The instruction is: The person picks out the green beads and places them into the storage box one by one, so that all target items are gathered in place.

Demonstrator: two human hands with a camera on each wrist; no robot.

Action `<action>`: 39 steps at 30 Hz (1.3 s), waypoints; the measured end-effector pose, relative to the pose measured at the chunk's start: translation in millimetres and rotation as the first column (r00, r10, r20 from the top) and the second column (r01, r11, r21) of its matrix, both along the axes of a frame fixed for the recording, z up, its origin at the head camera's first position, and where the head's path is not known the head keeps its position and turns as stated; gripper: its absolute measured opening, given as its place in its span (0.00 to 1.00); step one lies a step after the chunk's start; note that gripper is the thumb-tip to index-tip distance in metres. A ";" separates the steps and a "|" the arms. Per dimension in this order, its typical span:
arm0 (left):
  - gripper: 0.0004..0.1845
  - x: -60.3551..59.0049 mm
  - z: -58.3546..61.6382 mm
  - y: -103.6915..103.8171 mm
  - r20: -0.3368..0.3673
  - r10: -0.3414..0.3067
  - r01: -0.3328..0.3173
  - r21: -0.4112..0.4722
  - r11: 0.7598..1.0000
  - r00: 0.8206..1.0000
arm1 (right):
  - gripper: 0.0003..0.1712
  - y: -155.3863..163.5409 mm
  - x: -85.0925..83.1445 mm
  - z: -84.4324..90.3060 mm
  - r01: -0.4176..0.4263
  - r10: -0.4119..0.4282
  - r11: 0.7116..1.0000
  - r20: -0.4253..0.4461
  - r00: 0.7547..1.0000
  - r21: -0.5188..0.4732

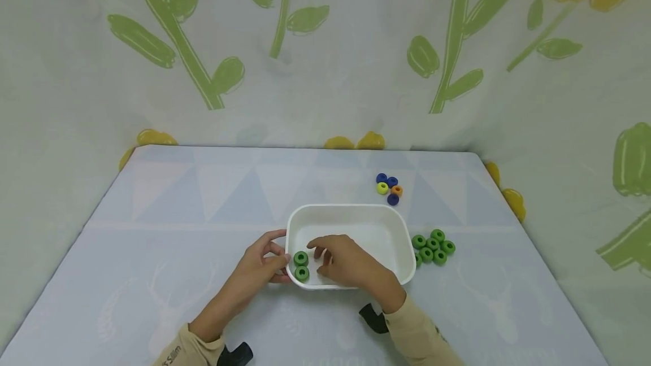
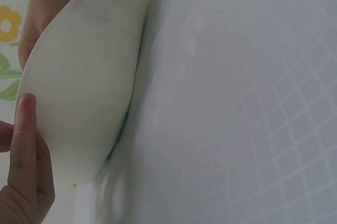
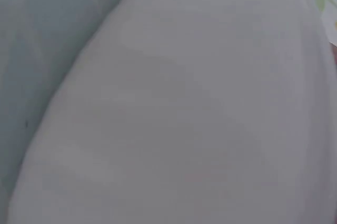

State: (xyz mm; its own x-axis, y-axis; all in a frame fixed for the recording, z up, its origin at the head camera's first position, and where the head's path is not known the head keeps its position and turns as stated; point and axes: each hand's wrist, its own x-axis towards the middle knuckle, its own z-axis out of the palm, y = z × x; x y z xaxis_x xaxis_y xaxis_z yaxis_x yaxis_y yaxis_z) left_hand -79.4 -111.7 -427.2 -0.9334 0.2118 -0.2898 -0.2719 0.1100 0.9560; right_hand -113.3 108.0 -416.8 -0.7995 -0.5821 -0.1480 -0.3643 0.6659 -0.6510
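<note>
- One white, glossy tray (image 1: 373, 242), rectangular with rounded corners and raised walls, plastic-looking; it stands on the near-middle part of the tabletop.
- Two green, round, holed beads (image 1: 301, 265); inside the tray at its left end, one just beyond the other.
- One left hand (image 1: 261, 258); fingers bent about the tray's left end, thumb at the rim, gripping it.
- One right hand (image 1: 346, 258); over the tray's interior, fingers loosely bent, thumb and forefinger parted, to the right of the two beads.
- Seven loose green beads (image 1: 433, 248), of like form; clustered just beside the tray's right wall, one partly hidden by the rim. Contact with the wall cannot be told.
- Five smaller beads beyond the tray's far right part, grouped close: two blue beads (image 1: 392, 182), one yellow bead (image 1: 382, 191), one orange bead (image 1: 396, 192), one dark blue bead (image 1: 393, 201).
- Obstruction: the right wrist and beige sleeve (image 1: 422, 332) cross the tray's near right corner, hiding part of the rim.
- One pale blue-and-white patterned tabletop (image 1: 137, 275); broad room left of the left hand, and right of the green cluster towards the slanting side edge. Far edge well beyond the tray, meeting a pale cloth backdrop (image 1: 346, 89) with green leaves and yellow flowers.
</note>
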 end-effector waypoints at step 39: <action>0.30 -0.5 0.5 3.5 0.016 0.031 -0.030 -0.036 0.999 0.999 | 0.22 210.0 52.1 -13.9 0.667 -0.672 0.739 -0.176 0.719 -0.095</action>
